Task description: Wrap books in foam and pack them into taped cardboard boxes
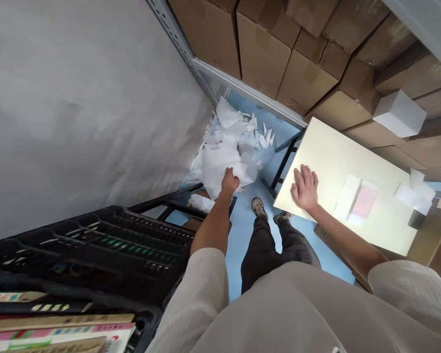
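My left hand (pixel 230 181) reaches forward and down with its fingers curled together. It overlaps a large sheet of thin white paper (pixel 216 166) above a heap of crumpled white paper (pixel 226 115). Whether the fingers grip the sheet is hidden. My right hand (pixel 305 189) lies flat with fingers apart near the left edge of a pale cream tabletop (pixel 327 147). On that tabletop, to the right of the hand, lie a pink pad or slip (pixel 365 200) and a white piece (pixel 347 196) beside it.
Cardboard boxes (pixel 264 54) fill a metal shelf ahead and right, with a small white box (pixel 400 113) before them. A pale wall (pixel 77 98) stands at left. A black plastic crate (pixel 132 245) and printed packets (pixel 59 331) are close at lower left. Blue floor (pixel 238 245) shows below.
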`<state>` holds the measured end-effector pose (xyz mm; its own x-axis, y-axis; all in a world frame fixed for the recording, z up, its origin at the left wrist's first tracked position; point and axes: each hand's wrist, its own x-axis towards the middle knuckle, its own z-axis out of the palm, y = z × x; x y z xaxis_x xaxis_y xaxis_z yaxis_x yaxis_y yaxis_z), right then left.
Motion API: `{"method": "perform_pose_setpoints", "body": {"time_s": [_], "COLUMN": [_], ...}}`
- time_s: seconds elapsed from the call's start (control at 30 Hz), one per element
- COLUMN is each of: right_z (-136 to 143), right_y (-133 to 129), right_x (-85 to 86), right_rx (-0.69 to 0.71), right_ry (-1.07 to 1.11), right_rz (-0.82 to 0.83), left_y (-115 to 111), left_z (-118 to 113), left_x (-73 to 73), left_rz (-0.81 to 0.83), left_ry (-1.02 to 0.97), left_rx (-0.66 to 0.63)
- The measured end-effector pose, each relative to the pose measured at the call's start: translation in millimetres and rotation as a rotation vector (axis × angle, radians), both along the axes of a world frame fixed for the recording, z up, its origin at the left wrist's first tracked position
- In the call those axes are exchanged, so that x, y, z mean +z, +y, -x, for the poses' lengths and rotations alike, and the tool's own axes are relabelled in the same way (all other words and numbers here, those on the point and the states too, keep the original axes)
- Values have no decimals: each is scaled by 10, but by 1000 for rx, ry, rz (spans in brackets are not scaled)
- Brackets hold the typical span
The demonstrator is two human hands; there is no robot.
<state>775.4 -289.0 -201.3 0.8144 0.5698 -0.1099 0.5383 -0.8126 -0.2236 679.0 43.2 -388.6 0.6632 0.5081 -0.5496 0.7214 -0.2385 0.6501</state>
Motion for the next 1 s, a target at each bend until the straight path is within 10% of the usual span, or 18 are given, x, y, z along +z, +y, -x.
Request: {"method": "perform_pose_setpoints", "body": {"time_s": [0.6,1.0], "right_z": [-218,-159], "right_y": [-305,-1949], "right_x": [26,131], "right_rx": [65,-384], "right_ry": [145,21], "right_rz": [-191,-212], "left_y": [-856,-2905], "left_z": [-1050,-1463], "left_x": [1602,2121], "left_rz": [-186,-92], "left_ry": [-344,-558], "left_rx": [-388,-870]}}
